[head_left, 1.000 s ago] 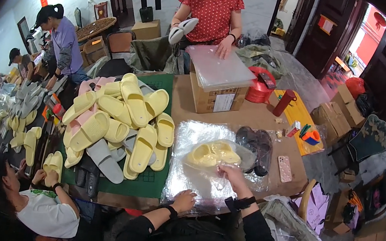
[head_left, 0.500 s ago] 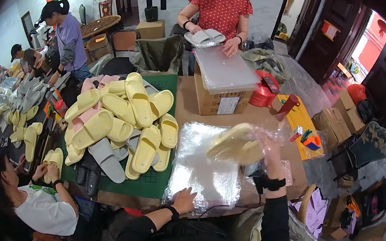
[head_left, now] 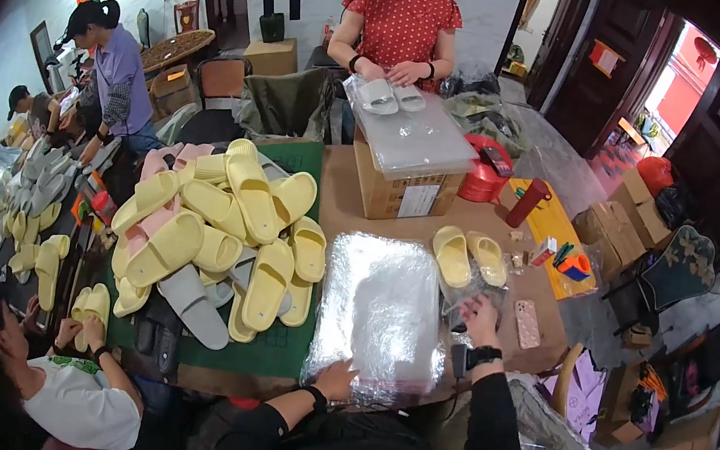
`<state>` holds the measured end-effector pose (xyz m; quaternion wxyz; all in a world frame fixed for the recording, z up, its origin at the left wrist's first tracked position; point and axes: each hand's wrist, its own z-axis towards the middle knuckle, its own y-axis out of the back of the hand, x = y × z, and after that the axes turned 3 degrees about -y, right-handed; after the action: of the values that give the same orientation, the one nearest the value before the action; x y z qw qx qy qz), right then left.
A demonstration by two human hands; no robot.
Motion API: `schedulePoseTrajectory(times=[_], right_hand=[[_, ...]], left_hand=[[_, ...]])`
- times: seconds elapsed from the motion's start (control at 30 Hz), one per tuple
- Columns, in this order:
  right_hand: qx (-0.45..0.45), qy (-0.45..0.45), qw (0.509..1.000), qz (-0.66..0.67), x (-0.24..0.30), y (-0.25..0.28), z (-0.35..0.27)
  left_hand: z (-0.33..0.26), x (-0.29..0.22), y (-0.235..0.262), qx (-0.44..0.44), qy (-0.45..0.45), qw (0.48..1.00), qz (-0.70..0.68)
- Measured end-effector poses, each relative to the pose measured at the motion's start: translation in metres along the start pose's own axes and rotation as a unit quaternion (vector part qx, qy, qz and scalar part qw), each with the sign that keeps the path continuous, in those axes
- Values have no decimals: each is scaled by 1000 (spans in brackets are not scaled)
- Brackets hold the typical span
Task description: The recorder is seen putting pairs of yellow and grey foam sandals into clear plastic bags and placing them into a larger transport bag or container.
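My left hand lies with its fingers stretched out on the lower left edge of a stack of clear plastic bags, shiny under the light. To the right of the stack, a pair of yellow slippers lies side by side on the table, toes pointing away from me. Clear plastic film shows at their near end. My right hand is there with bent fingers, closed on the film as far as I can see. Left of the bags is a heap of yellow slippers, with grey and pink ones among them.
Across the brown table, a person in red handles grey slippers on plastic sheets atop a carton. A phone, red tape roll and yellow tray lie right. A person at lower left holds yellow slippers.
The yellow slippers came down from the air onto the table beyond the bag stack's right side. My right hand moved down toward me. My left hand stayed at the stack's near edge.
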<state>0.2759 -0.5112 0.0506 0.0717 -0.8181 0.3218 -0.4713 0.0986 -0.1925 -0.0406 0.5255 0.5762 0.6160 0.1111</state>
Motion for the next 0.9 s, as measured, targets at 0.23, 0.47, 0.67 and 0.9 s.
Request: schedulePoseTrajectory(times=[0.23, 0.47, 0.67, 0.9], right_hand=[[-32, 131, 963, -233, -110, -6, -41], [159, 164, 781, -581, -186, -21, -77], [212, 238, 510, -799, -217, -9, -108], [229, 176, 472, -833, -222, -9, -113]], left_hand=[[6, 19, -14, -3, -18, 999, 39], [-5, 25, -1, -54, -73, 995, 45], [7, 24, 37, -253, -11, 966, 47], [-19, 34, 138, -401, 5, 884, 238]])
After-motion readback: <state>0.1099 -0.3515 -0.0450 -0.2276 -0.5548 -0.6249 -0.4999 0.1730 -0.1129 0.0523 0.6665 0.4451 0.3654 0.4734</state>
